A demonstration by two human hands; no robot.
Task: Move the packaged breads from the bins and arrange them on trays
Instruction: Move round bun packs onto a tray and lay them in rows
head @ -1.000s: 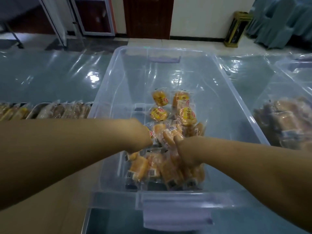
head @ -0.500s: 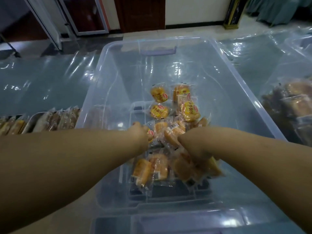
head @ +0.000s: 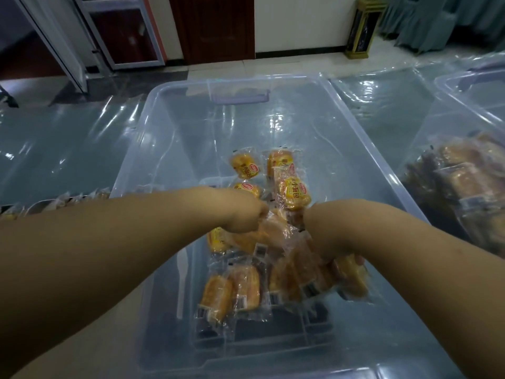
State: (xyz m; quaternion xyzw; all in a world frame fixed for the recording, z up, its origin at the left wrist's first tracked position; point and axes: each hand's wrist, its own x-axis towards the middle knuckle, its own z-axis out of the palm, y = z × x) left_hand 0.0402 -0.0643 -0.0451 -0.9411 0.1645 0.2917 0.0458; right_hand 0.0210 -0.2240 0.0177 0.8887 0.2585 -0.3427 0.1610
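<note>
A big clear plastic bin (head: 153, 127) stands in front of me with several small packaged breads (head: 293, 191) in yellow-printed wrappers on its floor. Both my hands are down inside it. My left hand (head: 243, 214) grips a bunch of wrapped breads (head: 218, 239) that hang below its fist. My right hand (head: 325, 236) grips another bunch of wrapped breads (head: 352, 274) by their wrappers, lifted off the bin floor. More packets (head: 216, 299) lie under and in front of the hands. The fingers are mostly hidden behind the wrists.
At the left edge a metal tray (head: 35, 206) holds a row of wrapped breads (head: 62, 199). A second clear bin (head: 464, 91) at the right holds darker packaged breads (head: 461, 181). Clear plastic sheeting covers the table around the bins.
Both hands have closed on bunches of packets and raised them a little off the bin floor. The camera has tilted up slightly.
</note>
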